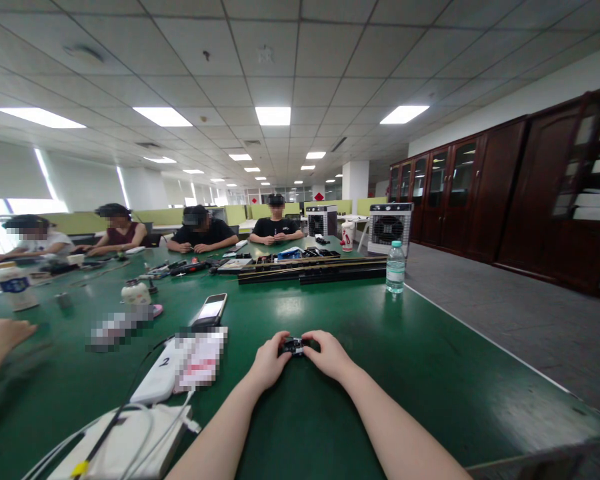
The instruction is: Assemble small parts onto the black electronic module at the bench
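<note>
Between my two hands is a small black-and-silver object (pixel 295 346), just above or on the green table (pixel 430 373); its exact kind is too small to make out. My left hand (pixel 269 360) grips its left side, thumb toward me and fingers on the far side. On the opposite side, my right hand (pixel 330 355) pinches it between thumb and curled fingers. Both forearms reach in from the bottom of the view. Left of my hands lie a white power bank (pixel 157 373) marked 2, a pink-and-white packet (pixel 200 360) and a phone (pixel 213 308).
A water bottle (pixel 395 268) stands at the right edge. Black rails (pixel 340 272) and tools lie across the table's far part. A white box (pixel 125 443) with cables sits front left. Another person's hand (pixel 5 340) enters from the left; several people sit farther off.
</note>
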Tool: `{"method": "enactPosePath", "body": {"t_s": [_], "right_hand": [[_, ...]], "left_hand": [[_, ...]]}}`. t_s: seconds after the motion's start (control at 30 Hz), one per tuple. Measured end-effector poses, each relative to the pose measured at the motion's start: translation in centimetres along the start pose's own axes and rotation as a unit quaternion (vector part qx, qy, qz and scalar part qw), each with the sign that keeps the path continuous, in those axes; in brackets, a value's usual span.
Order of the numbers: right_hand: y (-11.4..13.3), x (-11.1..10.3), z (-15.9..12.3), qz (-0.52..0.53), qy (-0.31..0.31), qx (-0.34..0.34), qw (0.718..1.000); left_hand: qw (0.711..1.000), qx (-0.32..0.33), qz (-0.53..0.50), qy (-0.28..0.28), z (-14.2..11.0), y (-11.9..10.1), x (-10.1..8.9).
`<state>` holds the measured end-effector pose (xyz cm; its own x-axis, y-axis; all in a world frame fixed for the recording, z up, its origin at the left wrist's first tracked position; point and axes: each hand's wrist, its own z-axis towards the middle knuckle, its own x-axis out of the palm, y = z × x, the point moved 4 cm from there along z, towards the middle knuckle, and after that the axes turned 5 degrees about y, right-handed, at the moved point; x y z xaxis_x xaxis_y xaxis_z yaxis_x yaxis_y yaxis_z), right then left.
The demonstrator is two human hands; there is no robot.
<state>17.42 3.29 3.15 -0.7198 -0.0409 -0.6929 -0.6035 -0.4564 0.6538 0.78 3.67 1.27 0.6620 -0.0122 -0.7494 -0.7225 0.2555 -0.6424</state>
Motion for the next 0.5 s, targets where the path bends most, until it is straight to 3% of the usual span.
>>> {"method": "enactPosePath", "body": {"t_s": [0.5], "right_hand": [[0.34, 0.41, -0.23, -0.037, 0.019, -0.010, 0.999]], "left_hand": [[1.000, 0.001, 0.025, 0.019, -0.17, -0.33, -0.06]]}}
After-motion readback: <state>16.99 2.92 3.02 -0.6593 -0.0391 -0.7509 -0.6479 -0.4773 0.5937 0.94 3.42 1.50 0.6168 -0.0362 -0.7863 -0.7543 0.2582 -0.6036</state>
